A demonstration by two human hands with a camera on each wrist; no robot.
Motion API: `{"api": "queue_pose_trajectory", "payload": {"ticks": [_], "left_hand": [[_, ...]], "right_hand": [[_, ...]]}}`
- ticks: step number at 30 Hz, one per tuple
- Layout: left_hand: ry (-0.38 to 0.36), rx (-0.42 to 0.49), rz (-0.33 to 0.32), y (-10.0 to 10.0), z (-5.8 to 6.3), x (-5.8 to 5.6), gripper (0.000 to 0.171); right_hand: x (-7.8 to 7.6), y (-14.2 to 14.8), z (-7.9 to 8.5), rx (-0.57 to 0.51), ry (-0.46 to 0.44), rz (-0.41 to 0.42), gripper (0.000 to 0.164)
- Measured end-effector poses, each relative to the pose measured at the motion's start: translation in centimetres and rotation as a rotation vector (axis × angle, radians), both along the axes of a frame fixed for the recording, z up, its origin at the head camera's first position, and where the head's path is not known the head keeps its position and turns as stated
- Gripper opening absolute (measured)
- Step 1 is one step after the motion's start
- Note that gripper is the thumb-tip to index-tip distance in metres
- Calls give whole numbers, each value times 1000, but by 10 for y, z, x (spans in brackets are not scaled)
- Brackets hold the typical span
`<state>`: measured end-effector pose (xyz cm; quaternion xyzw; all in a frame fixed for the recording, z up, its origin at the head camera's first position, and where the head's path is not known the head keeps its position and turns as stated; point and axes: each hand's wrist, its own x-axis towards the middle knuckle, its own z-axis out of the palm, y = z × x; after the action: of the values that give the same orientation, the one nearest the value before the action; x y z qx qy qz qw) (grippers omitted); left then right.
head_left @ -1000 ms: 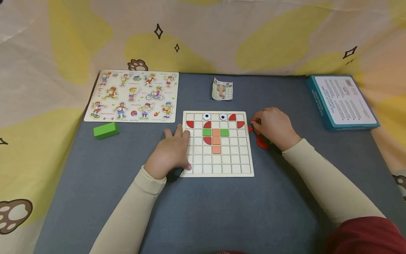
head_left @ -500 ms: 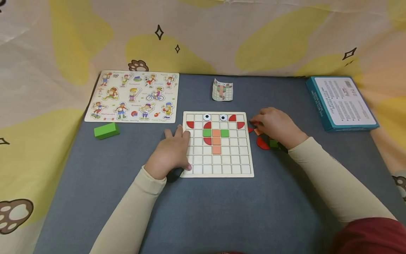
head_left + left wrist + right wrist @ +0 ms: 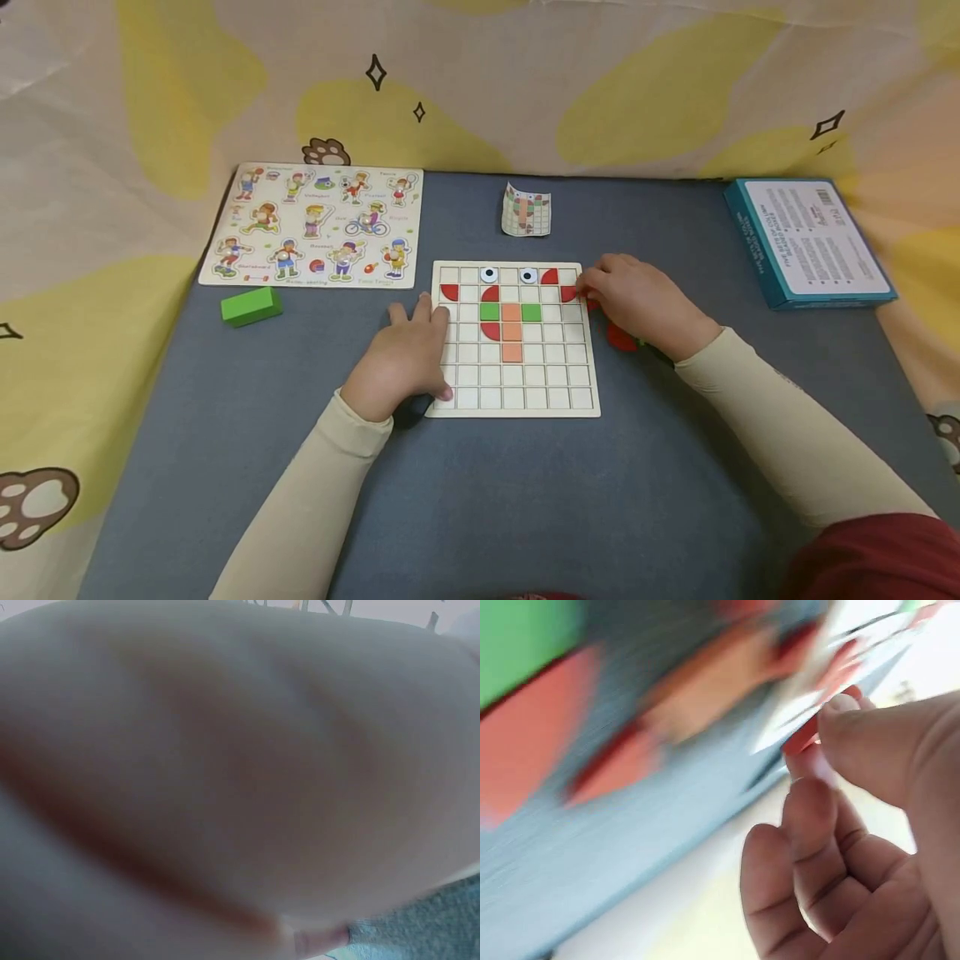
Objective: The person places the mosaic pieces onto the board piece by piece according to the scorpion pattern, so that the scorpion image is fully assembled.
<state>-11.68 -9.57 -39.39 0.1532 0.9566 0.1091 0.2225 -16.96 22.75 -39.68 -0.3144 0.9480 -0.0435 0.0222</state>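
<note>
The left hand [image 3: 401, 362] rests with spread fingers on the left edge of a white grid board [image 3: 525, 398]. Blurred skin fills most of the left wrist view. Over the board's upper right edge, the right hand [image 3: 648, 304] pinches a small red tile [image 3: 802, 736] between thumb and index finger; its full shape is hidden. Red quarter-circle tiles [image 3: 491, 332], green squares [image 3: 531, 312], orange squares [image 3: 512, 353] and two eye tiles [image 3: 528, 275] sit in the grid. Beneath the right hand lie loose pieces, among them an orange piece [image 3: 712, 682] and a red piece [image 3: 621, 337].
A small curled pattern card [image 3: 526, 212] stands behind the grid board. At the back left lies a sports picture puzzle [image 3: 292, 242], with a green block [image 3: 251, 307] in front of it. A teal box [image 3: 817, 242] lies at the back right.
From the loose pieces, the right hand has moved left to the board's edge with a red tile pinched in its fingers. The left hand has stayed in place.
</note>
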Motion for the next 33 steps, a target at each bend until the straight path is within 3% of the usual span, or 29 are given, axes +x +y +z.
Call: {"api": "queue_pose_trajectory", "payload": {"ticks": [6, 9, 15, 25, 33], "left_hand": [[3, 2, 0, 0, 0, -1, 110], [3, -2, 2, 0, 0, -1, 110], [-9, -10, 4, 0, 0, 0, 113], [-8, -5, 7, 0, -1, 0, 112], [-10, -14, 3, 0, -2, -1, 114]], "right_hand": [[21, -34, 3, -87, 2, 241, 20], [28, -44, 0, -75, 11, 292, 20], [30, -53, -3, -22, 30, 327, 29], [29, -56, -4, -14, 73, 317, 27], [29, -56, -6, -65, 62, 293, 30]]}}
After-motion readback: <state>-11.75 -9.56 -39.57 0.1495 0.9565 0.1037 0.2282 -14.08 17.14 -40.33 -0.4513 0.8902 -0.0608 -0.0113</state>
